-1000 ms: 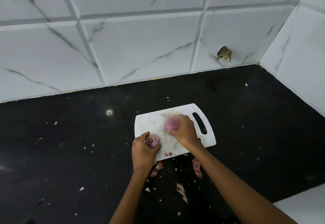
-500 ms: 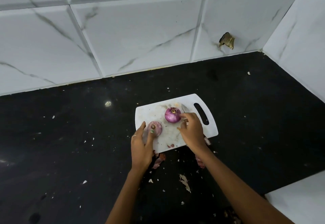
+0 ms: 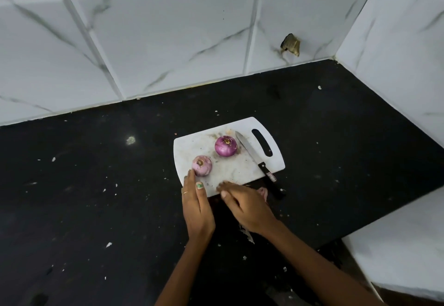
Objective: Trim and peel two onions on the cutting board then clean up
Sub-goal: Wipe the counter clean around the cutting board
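Observation:
Two peeled purple onions stand on the white cutting board [image 3: 245, 168]: a darker onion [image 3: 225, 146] near its middle and a paler onion [image 3: 202, 165] at its front left. A black-handled knife [image 3: 257, 159] lies on the board's right side, handle over the front edge. My left hand [image 3: 195, 206] rests at the board's front-left corner with straight fingers, fingertips just short of the paler onion. My right hand [image 3: 245, 206] lies flat at the board's front edge, fingers extended, holding nothing.
The board sits on a black counter [image 3: 96, 197] strewn with small onion-skin scraps [image 3: 246, 232]. A pinkish peel piece [image 3: 263, 192] shows beside my right hand. White marble-look tiles [image 3: 168, 41] form the back and right walls. A white ledge [image 3: 403, 250] lies at the front right.
Both hands have let go of the onions and drawn back to the board's front edge. The knife, hidden under my right hand before, now lies uncovered on the board.

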### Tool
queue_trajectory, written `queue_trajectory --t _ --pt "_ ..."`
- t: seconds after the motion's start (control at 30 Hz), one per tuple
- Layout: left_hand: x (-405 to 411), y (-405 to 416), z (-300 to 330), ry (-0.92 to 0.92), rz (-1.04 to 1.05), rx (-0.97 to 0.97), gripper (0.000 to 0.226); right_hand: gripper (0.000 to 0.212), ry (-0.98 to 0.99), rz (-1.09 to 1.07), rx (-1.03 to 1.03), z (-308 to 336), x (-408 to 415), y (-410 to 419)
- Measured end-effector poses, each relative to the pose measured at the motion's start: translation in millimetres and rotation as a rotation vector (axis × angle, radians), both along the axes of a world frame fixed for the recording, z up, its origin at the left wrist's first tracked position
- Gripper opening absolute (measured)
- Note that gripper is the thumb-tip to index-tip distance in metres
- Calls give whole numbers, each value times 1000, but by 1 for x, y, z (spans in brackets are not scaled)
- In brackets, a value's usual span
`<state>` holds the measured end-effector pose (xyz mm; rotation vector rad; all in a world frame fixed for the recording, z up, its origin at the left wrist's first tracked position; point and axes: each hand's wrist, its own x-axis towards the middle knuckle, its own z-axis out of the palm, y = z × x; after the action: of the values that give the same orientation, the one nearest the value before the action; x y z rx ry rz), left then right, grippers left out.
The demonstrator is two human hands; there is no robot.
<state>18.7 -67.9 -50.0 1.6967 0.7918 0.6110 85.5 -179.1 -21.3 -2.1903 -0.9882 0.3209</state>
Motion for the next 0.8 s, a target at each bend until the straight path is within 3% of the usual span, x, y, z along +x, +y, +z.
queue_trajectory --t 0.03,0.1,0.23,0.3,0.37,0.43,0.5,0.57,0.63,0.7,0.8 --pt "-1 -1 0 0 0 -5 73 37 -44 -111 110 0 2 -1" --pt "-4 -2 4 -2 13 -34 74 37 -158 -278 111 -2 14 3" --pt "-9 1 5 -6 -19 -42 77 61 -129 -211 -412 -10 34 18" --pt "-11 4 2 4 -75 -57 80 74 -105 -61 -523 -10 22 21" --pt "-12 7 2 17 -112 -144 73 82 -123 79 -466 -10 3 18" --pt "-14 8 4 22 -106 -228 67 69 -98 130 -268 -8 -13 12" --pt "-13 9 6 4 -81 -264 66 45 -45 -5 -32 -6 -17 9" --pt "-12 7 8 -33 -47 -334 64 36 -72 -200 74 -6 -8 15" --pt "-12 4 6 -55 -34 -399 73 43 -144 -251 -148 -8 4 26" --pt "-11 1 10 -49 -43 -471 84 60 -122 -158 -433 -12 8 32" --pt "-10 -2 16 -62 -45 -498 81 65 -212 75 -471 -15 -8 28"
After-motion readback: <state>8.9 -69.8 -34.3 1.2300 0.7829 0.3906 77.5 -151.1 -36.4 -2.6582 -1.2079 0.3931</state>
